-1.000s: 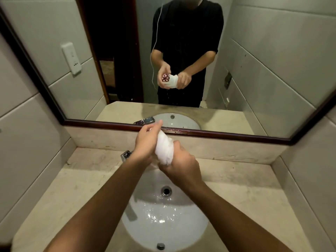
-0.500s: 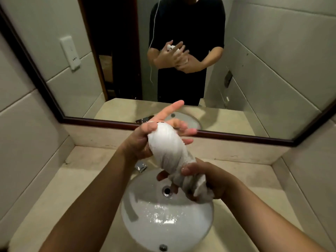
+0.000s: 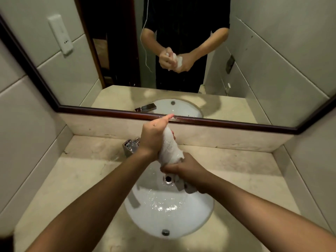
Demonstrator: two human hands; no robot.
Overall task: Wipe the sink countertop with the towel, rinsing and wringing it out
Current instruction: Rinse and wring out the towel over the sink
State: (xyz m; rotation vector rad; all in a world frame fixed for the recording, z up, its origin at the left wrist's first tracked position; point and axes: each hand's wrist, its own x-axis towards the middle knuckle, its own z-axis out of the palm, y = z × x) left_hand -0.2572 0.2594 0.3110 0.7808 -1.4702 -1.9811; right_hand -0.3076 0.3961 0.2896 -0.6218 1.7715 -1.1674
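Water (image 3: 164, 206) pools in sink (image 3: 203, 215); left hand (image 3: 151, 138) and right hand (image 3: 188, 170) grip twisted towel (image 3: 170, 148).

A single head-worn camera looks forward and steeply down from close above the sink (image 3: 169, 211) — the wide lens bends the countertop (image 3: 76, 180) edges and wall tiles. The forearms enter from the bottom edge. The mirror (image 3: 181, 120) fills the upper half (it gives back a second, frontal angle on the same basin), though its reflection seems slightly soft.
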